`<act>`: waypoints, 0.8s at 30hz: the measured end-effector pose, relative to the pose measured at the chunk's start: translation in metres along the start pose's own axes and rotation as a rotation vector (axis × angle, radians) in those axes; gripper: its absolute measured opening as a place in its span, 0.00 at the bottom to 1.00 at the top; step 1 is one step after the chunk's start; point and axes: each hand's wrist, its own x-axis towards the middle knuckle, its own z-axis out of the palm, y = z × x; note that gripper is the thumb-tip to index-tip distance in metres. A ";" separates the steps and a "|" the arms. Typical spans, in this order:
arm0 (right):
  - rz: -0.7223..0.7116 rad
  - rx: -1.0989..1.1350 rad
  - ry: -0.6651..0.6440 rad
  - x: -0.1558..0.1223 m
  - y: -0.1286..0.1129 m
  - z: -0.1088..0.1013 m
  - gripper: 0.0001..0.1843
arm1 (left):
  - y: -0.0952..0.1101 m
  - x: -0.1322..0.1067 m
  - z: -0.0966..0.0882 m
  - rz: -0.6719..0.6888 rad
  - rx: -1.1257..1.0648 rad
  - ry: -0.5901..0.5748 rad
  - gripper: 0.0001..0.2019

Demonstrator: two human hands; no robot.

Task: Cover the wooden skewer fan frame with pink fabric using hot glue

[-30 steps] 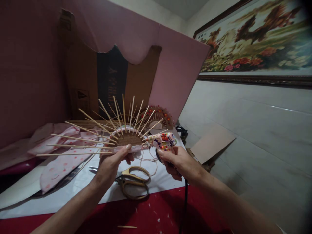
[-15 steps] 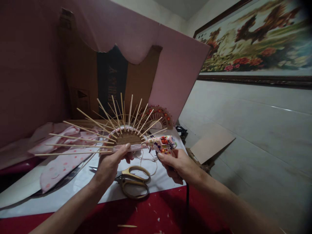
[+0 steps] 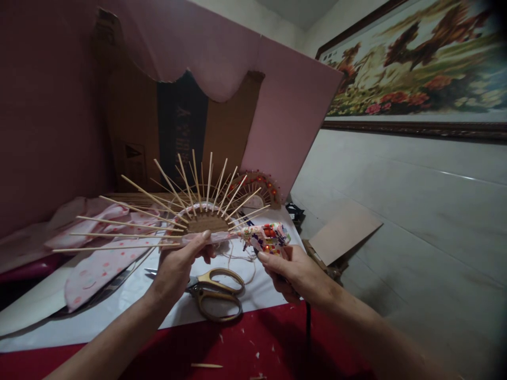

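My left hand [image 3: 178,266] grips the lower edge of a half-round cardboard fan frame [image 3: 200,222] with several wooden skewers radiating from it, held above the table. My right hand [image 3: 293,272] is wrapped round the handle of a glue gun [image 3: 266,236] covered in a colourful pattern. The gun's nozzle points left and meets the frame's right lower edge. A black cord [image 3: 308,327] hangs down from the gun past my wrist.
Gold-handled scissors [image 3: 216,293] lie on white paper [image 3: 130,301] over a red tablecloth [image 3: 237,351]. Pink dotted fabric [image 3: 103,258] lies at the left. A second decorated fan piece [image 3: 259,190] stands behind, before pink-covered cardboard [image 3: 285,116]. A loose skewer [image 3: 206,365] lies near the front edge.
The frame has tilted and shifted slightly left and down. My right hand and the glue gun have dropped a little, keeping the nozzle at the frame's edge.
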 end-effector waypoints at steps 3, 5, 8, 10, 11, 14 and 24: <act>-0.007 0.002 -0.006 0.001 0.002 0.000 0.22 | 0.001 0.000 0.001 -0.010 -0.015 0.013 0.13; -0.021 0.011 -0.012 0.002 0.003 0.001 0.22 | 0.001 0.000 0.001 -0.013 -0.029 0.020 0.13; -0.013 0.032 -0.010 0.004 0.005 0.001 0.22 | 0.001 0.000 0.001 -0.026 -0.050 0.019 0.12; -0.012 0.036 -0.010 0.004 0.006 0.002 0.22 | 0.002 0.000 0.001 -0.034 -0.064 0.018 0.12; -0.021 0.032 -0.010 0.004 0.006 0.002 0.21 | 0.002 0.000 0.002 -0.036 -0.073 0.020 0.12; -0.042 0.029 -0.007 0.005 0.007 0.002 0.21 | 0.004 -0.001 0.003 -0.040 -0.091 0.028 0.12; 0.012 0.015 0.000 0.004 0.004 0.003 0.22 | 0.007 -0.002 0.006 -0.085 -0.124 0.062 0.11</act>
